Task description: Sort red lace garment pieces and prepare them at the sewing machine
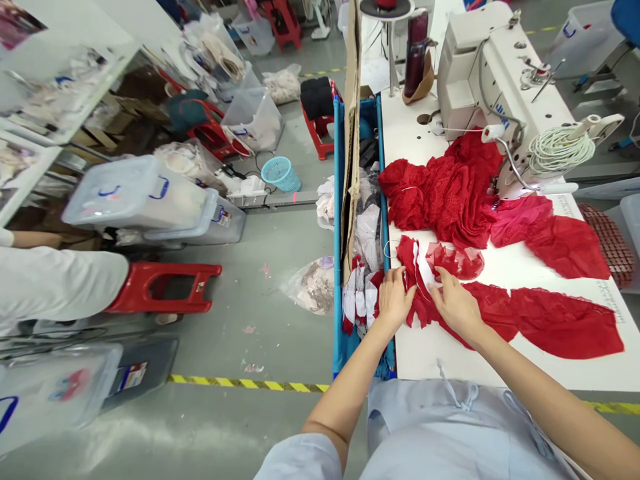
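Observation:
At the left edge of the white sewing table (425,353), my left hand (395,298) has its thumb and fingers closed on a bunched red fabric piece (410,257). A white strip (424,267) runs along this piece. My right hand (456,305) grips the same piece from the other side, near the strip; its lower fingers are partly hidden. Just beyond my right fingers lies a sheer red lace piece (463,261). Flat red panels (565,320) stretch out to the right of my right hand. A heap of red lace fabric (445,190) lies farther back.
A white sewing machine (480,80) stands behind the heap, with a coiled pale cord (560,145). Left of the table is a blue-framed bin (339,340) with a tall cardboard sheet (351,133). Another person's sleeve (60,280) shows by a red stool (170,288).

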`<move>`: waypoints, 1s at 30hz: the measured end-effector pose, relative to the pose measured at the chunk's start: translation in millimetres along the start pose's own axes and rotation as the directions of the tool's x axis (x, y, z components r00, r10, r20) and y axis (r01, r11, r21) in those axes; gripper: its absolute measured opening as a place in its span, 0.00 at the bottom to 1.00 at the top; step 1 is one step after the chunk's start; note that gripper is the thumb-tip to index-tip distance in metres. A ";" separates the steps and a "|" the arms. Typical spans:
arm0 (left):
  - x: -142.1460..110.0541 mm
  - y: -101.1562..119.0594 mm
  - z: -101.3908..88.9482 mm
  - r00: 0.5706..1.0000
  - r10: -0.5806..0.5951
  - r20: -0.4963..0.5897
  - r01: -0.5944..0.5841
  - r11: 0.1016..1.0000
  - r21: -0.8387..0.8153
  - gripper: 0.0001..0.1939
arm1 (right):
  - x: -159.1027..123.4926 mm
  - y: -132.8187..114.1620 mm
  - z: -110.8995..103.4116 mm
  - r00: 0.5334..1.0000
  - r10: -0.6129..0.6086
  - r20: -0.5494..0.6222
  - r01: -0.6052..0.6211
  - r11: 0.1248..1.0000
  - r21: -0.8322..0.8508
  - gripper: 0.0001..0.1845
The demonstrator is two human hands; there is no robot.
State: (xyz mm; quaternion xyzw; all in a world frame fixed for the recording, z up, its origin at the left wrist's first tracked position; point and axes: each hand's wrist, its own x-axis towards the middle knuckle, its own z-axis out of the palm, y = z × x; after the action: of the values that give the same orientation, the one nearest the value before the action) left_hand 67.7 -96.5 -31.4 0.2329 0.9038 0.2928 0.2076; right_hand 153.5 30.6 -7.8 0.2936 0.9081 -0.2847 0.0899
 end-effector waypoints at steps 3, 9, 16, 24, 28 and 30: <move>-0.7 2.8 0.4 0.999 0.001 0.035 -0.004 0.996 0.088 0.27 | 2.9 -14.2 0.1 1.000 0.003 0.014 -0.002 0.995 -0.096 0.39; -2.5 -3.4 -0.4 0.997 0.038 0.074 -0.047 0.991 0.122 0.25 | 19.3 -9.2 -0.8 0.999 -0.016 0.039 0.017 1.000 -0.018 0.36; -4.3 0.9 -3.1 0.996 0.046 0.082 -0.057 0.990 0.130 0.29 | 11.7 -6.9 -3.2 0.994 -0.081 0.077 0.084 0.995 -0.047 0.26; -8.0 6.4 -0.8 0.992 0.042 0.120 -0.060 0.986 0.153 0.36 | 14.9 -22.7 1.6 0.997 0.056 0.048 -0.051 0.994 -0.097 0.30; -12.2 -1.5 5.6 0.999 0.028 0.030 -0.030 0.996 0.080 0.36 | 15.5 -10.9 7.5 1.000 0.016 0.005 -0.016 1.000 -0.005 0.31; -13.9 -4.0 9.3 0.999 0.021 -0.026 -0.020 0.999 0.043 0.31 | 15.5 -4.6 10.0 1.000 -0.013 -0.025 0.014 0.999 0.043 0.31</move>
State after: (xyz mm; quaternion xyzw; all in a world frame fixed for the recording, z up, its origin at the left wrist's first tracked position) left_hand 82.4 -102.9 -37.5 0.2426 0.9101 0.2787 0.1876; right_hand 138.2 29.4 -18.9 0.2926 0.9048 -0.3013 0.0705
